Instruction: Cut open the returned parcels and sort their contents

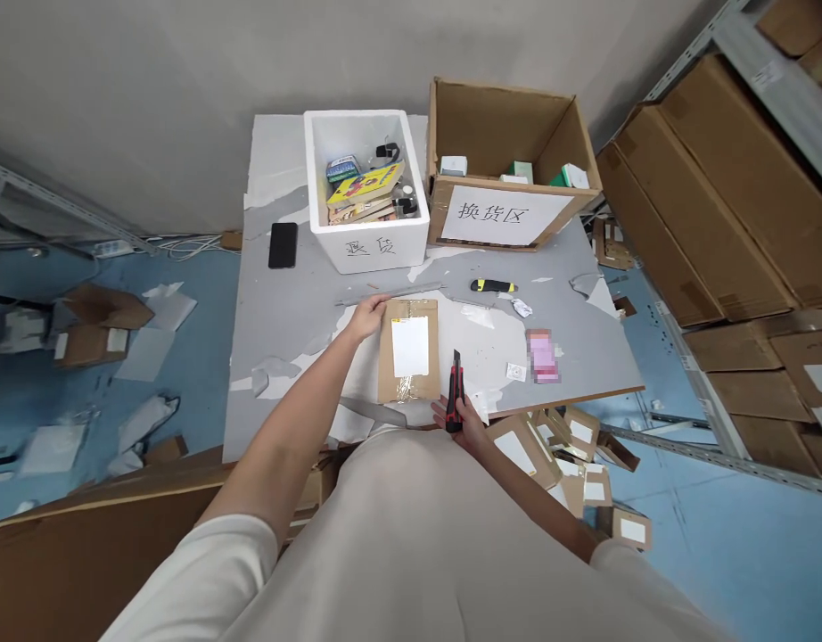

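Note:
My left hand holds a flat cardboard box by its upper left corner, its fingers partly hidden behind the edge. The box lies on the table, with a white label on top and clear tape along its ends. In my right hand, near the front edge of the table, is a red and black box cutter, its blade end pointing away from me. A second cutter, yellow and black, lies farther back on the table.
At the back of the table stand a white foam box holding books and packets, and an open carton with small boxes inside. A black phone lies left, a pink item right. Shelved cartons flank the right side.

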{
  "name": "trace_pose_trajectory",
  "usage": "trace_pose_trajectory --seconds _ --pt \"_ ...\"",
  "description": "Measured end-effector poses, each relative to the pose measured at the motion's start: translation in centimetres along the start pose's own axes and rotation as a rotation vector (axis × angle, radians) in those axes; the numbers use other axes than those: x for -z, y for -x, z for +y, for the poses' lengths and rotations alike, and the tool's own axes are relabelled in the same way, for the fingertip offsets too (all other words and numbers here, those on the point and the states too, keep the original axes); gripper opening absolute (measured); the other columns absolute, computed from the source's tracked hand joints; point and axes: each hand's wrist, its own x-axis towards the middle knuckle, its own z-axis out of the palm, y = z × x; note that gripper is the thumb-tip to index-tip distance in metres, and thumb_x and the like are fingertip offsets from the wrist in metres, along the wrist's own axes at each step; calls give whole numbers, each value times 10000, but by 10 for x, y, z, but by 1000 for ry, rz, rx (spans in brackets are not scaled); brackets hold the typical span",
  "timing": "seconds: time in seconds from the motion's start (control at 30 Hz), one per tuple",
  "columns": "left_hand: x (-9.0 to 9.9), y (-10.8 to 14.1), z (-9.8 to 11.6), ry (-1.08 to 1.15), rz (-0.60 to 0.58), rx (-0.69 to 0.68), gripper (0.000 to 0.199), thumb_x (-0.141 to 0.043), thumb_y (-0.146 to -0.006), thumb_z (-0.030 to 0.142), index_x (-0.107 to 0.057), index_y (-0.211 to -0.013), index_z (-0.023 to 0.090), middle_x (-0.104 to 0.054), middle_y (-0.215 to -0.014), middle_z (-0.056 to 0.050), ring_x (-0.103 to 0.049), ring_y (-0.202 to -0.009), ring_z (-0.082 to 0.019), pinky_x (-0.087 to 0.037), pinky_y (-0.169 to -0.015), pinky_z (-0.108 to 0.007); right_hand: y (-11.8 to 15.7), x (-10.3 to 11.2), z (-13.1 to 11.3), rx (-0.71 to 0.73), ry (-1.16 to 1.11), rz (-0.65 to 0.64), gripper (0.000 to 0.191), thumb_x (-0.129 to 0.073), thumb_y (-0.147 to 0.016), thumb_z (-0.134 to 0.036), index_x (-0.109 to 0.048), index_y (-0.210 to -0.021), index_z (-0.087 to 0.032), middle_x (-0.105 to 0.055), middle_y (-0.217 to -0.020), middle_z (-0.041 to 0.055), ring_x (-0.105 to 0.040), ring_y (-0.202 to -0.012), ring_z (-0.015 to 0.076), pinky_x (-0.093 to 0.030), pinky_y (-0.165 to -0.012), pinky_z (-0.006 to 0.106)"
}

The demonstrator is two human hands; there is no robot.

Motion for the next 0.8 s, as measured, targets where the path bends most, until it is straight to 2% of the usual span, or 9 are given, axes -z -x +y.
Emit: trace_pose_trajectory --seconds 0.1,0.17,0.33,0.43,0.53,0.6,0.67,0.73,0.8 --pt "7 4 -9 67 58 18 453 -556 -779 403 -647 -1137 140 -675 -1141 -114 -625 -1035 -219 -454 -964 -387 -11 3 3 -56 -242 59 542 -492 -849 -522 -437 -1328 -275 -703 -1053 101 -661 -1034 269 -523 -808 458" --pt "19 22 -14 17 140 12 416 -575 -757 415 -669 -1057 143 -691 -1075 -104 -634 -980 -213 -468 -924 -367 -19 9 -2 -93 -371 74 589 -553 -812 -521 -399 -1329 -286 -690 -1108 95 -653 -1056 246 -508 -876 459" --pt "39 115 -33 -234 311 60 296 -629 -712 453 -625 -763 161 -674 -781 -57 -637 -773 -190 -498 -768 -321 -54 15 -47 41 -456 128 514 -619 -761 -545 -425 -1177 -313 -652 -1189 55 -637 -1082 184 -506 -919 417" --pt "26 169 -42 -232 373 117 380 -597 -754 476 -594 -941 145 -653 -808 -66 -629 -714 -184 -520 -692 -327 -75 12 -76 135 -322 97 470 -667 -735 -543 -461 -1059 -271 -662 -1134 58 -662 -971 169 -538 -829 362" --pt "10 188 -39 -347 488 -24 541 -536 -808 400 -457 -1260 114 -576 -1184 -185 -616 -1012 -248 -523 -806 -393 -78 19 -90 182 -105 88 507 -686 -711 -550 -486 -1048 -229 -668 -998 50 -655 -739 133 -551 -678 306" --pt "5 184 -30 -529 406 -207 617 -518 -816 352 -379 -1369 116 -408 -1407 -224 -433 -1299 -303 -425 -994 -465 -68 31 -90 185 45 93 524 -660 -722 -561 -503 -1071 -203 -656 -898 27 -585 -556 92 -512 -523 256" --pt "5 173 -20 -720 186 -349 733 -567 -786 409 -337 -1425 132 -279 -1511 -215 -205 -1427 -359 -261 -1102 -550 -51 47 -87 166 179 78 558 -629 -748 -556 -507 -1156 -195 -644 -831 6 -498 -442 66 -430 -398 218" --pt "6 164 -12 -873 -3 -389 915 -649 -703 540 -307 -1455 145 -208 -1547 -214 -94 -1440 -418 -158 -1102 -630 -32 63 -83 135 276 54 644 -612 -769 -536 -454 -1308 -220 -646 -810 -4 -466 -407 62 -385 -347 206" --pt "4 159 -10 -967 -61 -356 1064 -685 -622 647 -284 -1468 141 -180 -1551 -232 -81 -1431 -451 -153 -1075 -666 -16 73 -79 104 327 38 721 -611 -777 -516 -386 -1407 -248 -650 -807 -7 -458 -398 60 -385 -342 207"
